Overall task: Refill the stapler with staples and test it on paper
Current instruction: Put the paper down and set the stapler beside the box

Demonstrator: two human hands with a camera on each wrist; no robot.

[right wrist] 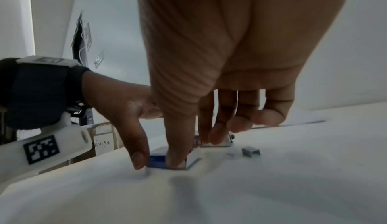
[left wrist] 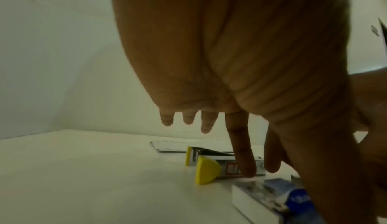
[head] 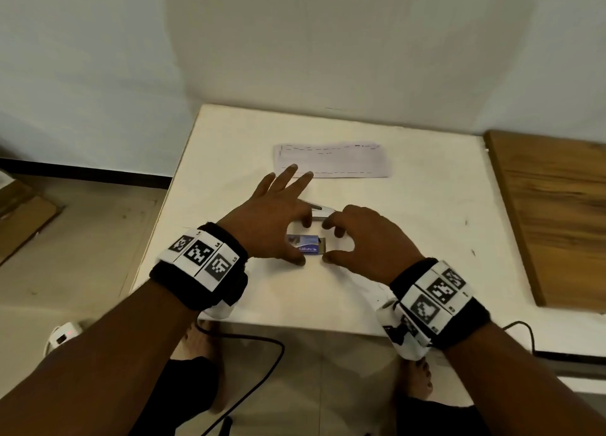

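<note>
A small blue and white staple box (head: pixel 306 245) lies on the white table (head: pixel 410 271), its inner tray poking out at the right end. My left hand (head: pixel 303 241) pinches the box's left end between thumb and index finger, the other fingers spread straight. My right hand (head: pixel 330 241) grips the right end, thumb on the near side (right wrist: pixel 178 153) and curled fingers behind. A silver stapler (head: pixel 319 211) with yellow ends (left wrist: pixel 206 169) lies just beyond the box, mostly hidden by my hands. The sheet of paper (head: pixel 331 160) lies farther back. A short strip of loose staples (right wrist: pixel 251 151) sits right of the box.
A wooden board (head: pixel 551 212) adjoins the table on the right. A black cable (head: pixel 249 340) runs below the table's front edge. On the floor at left are a white device (head: pixel 64 335) and cardboard (head: pixel 23 216). A wall stands close behind the table.
</note>
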